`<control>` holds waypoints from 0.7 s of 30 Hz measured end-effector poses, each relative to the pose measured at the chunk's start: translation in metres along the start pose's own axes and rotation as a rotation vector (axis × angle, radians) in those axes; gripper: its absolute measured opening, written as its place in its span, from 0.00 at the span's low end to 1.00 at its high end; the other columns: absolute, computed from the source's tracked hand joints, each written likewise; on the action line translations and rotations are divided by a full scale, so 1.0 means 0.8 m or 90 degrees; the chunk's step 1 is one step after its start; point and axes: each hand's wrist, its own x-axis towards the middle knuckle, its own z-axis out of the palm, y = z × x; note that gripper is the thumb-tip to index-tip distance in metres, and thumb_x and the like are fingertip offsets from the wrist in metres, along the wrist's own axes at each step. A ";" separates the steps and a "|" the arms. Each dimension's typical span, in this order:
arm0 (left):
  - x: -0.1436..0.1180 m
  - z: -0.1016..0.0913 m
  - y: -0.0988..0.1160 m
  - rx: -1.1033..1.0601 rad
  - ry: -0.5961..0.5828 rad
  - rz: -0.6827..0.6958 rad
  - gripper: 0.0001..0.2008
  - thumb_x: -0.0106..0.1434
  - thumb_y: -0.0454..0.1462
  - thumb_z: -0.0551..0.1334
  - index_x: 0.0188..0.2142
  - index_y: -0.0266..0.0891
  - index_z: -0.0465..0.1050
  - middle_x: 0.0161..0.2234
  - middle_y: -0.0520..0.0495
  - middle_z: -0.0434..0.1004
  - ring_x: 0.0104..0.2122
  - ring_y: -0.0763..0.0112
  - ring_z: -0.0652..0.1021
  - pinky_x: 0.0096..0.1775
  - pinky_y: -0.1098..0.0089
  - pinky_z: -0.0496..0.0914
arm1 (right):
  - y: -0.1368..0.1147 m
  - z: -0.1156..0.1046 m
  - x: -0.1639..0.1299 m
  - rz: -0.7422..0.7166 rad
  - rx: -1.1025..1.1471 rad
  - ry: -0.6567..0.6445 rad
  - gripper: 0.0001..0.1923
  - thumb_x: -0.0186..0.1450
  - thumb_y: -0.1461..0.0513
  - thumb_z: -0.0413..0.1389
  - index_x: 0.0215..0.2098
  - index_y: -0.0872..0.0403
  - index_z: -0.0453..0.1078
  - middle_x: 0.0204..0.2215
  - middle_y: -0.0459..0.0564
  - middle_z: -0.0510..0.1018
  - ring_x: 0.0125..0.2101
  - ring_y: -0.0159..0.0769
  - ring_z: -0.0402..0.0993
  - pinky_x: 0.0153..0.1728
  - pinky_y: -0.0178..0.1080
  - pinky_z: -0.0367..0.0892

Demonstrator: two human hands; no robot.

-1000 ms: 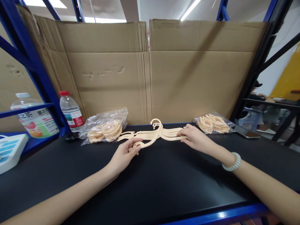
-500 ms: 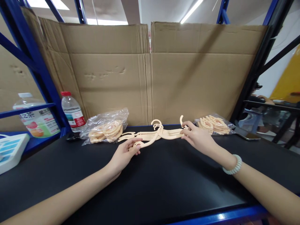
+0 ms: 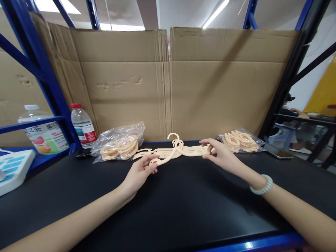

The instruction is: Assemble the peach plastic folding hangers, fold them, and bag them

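Observation:
A small stack of cream plastic hangers (image 3: 181, 149) lies flat on the black tabletop (image 3: 168, 206), hooks pointing to the far side. My left hand (image 3: 139, 173) pinches the curved end of one hanger that slants out of the stack toward me. My right hand (image 3: 219, 154) grips the right end of the stack between thumb and fingers. A pale bead bracelet (image 3: 261, 185) sits on my right wrist.
A clear bag of the same hangers (image 3: 119, 145) lies at the left, another bag (image 3: 240, 141) at the right. A water bottle (image 3: 82, 126), a larger drink bottle (image 3: 42, 131), a phone (image 3: 280, 153) and a cardboard wall (image 3: 168, 80) surround the spot. Someone works at the far right.
My right hand lifted a loose hanger end half a second ago and has pressed it back onto the stack, now gripping the stack's right end. My left hand has stayed put.

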 end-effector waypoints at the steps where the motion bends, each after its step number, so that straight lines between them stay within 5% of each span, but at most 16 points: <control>1: 0.000 0.000 0.000 -0.003 0.001 0.000 0.21 0.55 0.44 0.64 0.46 0.36 0.72 0.27 0.51 0.71 0.29 0.71 0.72 0.36 0.67 0.67 | -0.001 0.000 0.000 0.017 0.014 -0.001 0.16 0.59 0.63 0.56 0.46 0.51 0.66 0.37 0.50 0.74 0.31 0.35 0.70 0.33 0.40 0.70; 13: -0.001 0.004 0.002 -0.201 0.087 -0.075 0.34 0.46 0.39 0.72 0.51 0.35 0.64 0.29 0.52 0.75 0.31 0.74 0.75 0.39 0.72 0.69 | 0.003 0.001 0.004 0.170 0.408 -0.017 0.17 0.53 0.60 0.63 0.41 0.54 0.73 0.37 0.50 0.77 0.37 0.36 0.73 0.43 0.42 0.68; 18: -0.005 0.011 0.003 -0.221 0.025 -0.064 0.29 0.49 0.39 0.72 0.49 0.38 0.67 0.30 0.53 0.74 0.31 0.75 0.75 0.37 0.74 0.71 | -0.011 0.015 -0.001 0.219 0.586 -0.025 0.20 0.52 0.61 0.65 0.42 0.53 0.69 0.35 0.48 0.75 0.33 0.32 0.72 0.37 0.38 0.70; 21: -0.006 0.019 0.002 -0.212 -0.004 -0.046 0.18 0.51 0.40 0.71 0.39 0.37 0.71 0.32 0.52 0.74 0.31 0.76 0.74 0.35 0.76 0.70 | -0.024 0.026 -0.004 0.233 0.641 0.013 0.23 0.52 0.61 0.66 0.42 0.51 0.63 0.33 0.45 0.73 0.33 0.31 0.72 0.35 0.37 0.70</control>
